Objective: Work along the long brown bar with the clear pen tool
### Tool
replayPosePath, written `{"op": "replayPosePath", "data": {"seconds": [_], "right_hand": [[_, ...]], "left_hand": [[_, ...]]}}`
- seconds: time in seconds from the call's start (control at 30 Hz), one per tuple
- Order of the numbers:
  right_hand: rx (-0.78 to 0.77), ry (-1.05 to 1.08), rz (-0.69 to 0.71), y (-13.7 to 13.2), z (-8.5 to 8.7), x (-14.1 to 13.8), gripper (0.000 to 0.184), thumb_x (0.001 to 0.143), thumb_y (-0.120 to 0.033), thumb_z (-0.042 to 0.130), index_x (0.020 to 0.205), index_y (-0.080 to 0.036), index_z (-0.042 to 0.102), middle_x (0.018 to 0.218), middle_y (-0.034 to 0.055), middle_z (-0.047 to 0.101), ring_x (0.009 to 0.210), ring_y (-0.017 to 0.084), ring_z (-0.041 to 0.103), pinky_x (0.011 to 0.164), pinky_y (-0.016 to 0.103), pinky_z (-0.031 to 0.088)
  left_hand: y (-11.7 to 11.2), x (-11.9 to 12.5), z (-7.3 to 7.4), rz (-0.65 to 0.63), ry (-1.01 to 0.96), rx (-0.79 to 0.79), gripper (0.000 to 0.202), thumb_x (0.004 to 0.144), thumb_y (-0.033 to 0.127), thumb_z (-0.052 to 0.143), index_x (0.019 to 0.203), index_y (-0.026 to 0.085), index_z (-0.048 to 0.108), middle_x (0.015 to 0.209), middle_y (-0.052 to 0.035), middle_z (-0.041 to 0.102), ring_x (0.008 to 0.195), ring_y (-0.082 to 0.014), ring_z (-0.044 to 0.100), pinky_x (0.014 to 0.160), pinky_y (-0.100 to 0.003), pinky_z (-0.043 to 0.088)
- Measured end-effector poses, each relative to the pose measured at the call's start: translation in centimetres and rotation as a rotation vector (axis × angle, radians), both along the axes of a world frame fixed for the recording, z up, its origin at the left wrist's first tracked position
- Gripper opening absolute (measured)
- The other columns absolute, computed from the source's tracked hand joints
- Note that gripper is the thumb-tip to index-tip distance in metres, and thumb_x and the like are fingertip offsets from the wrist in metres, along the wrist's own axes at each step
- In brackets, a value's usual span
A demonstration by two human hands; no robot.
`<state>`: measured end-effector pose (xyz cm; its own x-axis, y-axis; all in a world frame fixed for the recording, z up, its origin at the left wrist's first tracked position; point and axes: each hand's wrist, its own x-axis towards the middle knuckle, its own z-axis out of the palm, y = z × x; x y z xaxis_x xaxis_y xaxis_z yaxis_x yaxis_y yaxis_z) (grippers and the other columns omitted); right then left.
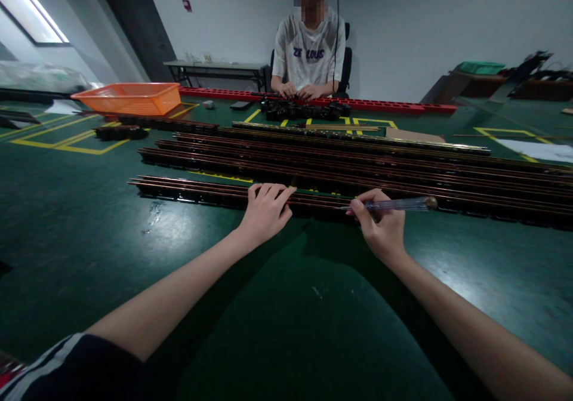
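Note:
My left hand lies on the nearest copper rail strip, fingers stretched flat over it and holding nothing. My right hand is closed on a clear-handled screwdriver, held level with its tip pointing left at the same strip. Several more long copper rail strips lie side by side behind it on the green table.
A person in a white T-shirt sits across the table with hands on black parts beside a long red rail. An orange basket stands at the far left. Yellow tape lines mark the table.

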<state>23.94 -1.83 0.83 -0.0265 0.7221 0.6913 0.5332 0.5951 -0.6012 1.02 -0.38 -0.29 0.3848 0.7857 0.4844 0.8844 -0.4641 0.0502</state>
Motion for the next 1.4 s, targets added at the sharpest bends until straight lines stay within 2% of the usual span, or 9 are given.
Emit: {"op": "replayPosePath", "data": {"seconds": [0.13,0.3,0.43,0.6,0.93,1.23,1.4], "right_hand": [[0.022,-0.043,0.008,-0.06,-0.02,-0.18,0.016,0.085,-0.028,0.054,0.072,-0.019,0.055,0.06,-0.0001,0.062,0.055,0.013,0.059,0.054,0.026,0.043],[0.108,-0.139,-0.09,-0.01,-0.13,-0.19,0.02,0.084,-0.03,0.055,0.066,-0.02,0.056,0.061,0.0013,0.062,0.064,0.016,0.056,0.063,0.031,0.042],[0.129,-0.163,-0.106,0.04,-0.07,-0.17,0.022,0.084,-0.03,0.054,0.065,-0.02,0.057,0.061,0.0008,0.062,0.065,0.017,0.055,0.066,0.032,0.04],[0.141,-0.152,-0.089,0.08,0.0,-0.09,0.022,0.085,-0.028,0.054,0.065,-0.02,0.056,0.059,-0.0007,0.062,0.06,0.015,0.055,0.066,0.032,0.038],[0.108,-0.12,-0.093,0.1,-0.13,0.02,0.023,0.085,-0.031,0.054,0.065,-0.02,0.056,0.058,0.0006,0.062,0.062,0.017,0.055,0.065,0.032,0.04],[0.058,-0.083,-0.101,0.07,0.06,0.06,0.022,0.084,-0.034,0.054,0.065,-0.021,0.056,0.057,0.0012,0.061,0.063,0.018,0.056,0.064,0.034,0.041],[0.045,-0.065,-0.098,0.09,0.01,0.13,0.023,0.084,-0.034,0.054,0.065,-0.021,0.056,0.057,0.0009,0.061,0.061,0.018,0.056,0.063,0.034,0.041]], "left_hand": [[-0.03,-0.06,0.08,-0.035,0.008,-0.014,0.039,0.088,0.013,0.04,0.124,0.016,0.053,0.118,-0.0094,0.06,0.11,-0.0245,0.051,0.096,-0.045,0.029],[0.02,-0.12,0.0,-0.076,0.025,-0.027,0.042,0.088,0.01,0.038,0.128,0.014,0.051,0.122,-0.009,0.058,0.114,-0.0236,0.05,0.1,-0.044,0.028],[0.0,-0.02,-0.01,-0.071,0.04,-0.032,0.042,0.087,0.009,0.04,0.127,0.013,0.052,0.122,-0.0094,0.058,0.114,-0.0238,0.05,0.1,-0.044,0.029],[-0.05,-0.03,0.12,-0.073,0.039,-0.047,0.044,0.085,0.005,0.038,0.127,0.012,0.051,0.124,-0.0103,0.058,0.116,-0.024,0.05,0.1,-0.045,0.029],[-0.09,-0.15,0.24,-0.069,0.01,-0.071,0.045,0.084,0.002,0.035,0.125,0.012,0.051,0.124,-0.0097,0.058,0.116,-0.0228,0.05,0.101,-0.044,0.029],[-0.04,-0.2,0.37,-0.072,-0.042,-0.111,0.037,0.086,0.015,0.041,0.121,0.015,0.052,0.123,-0.0082,0.059,0.115,-0.0214,0.051,0.102,-0.043,0.025],[0.0,0.07,0.32,-0.04,-0.014,-0.08,0.034,0.089,0.03,0.047,0.119,0.014,0.052,0.12,-0.0094,0.06,0.112,-0.024,0.051,0.1,-0.043,0.026]]}}
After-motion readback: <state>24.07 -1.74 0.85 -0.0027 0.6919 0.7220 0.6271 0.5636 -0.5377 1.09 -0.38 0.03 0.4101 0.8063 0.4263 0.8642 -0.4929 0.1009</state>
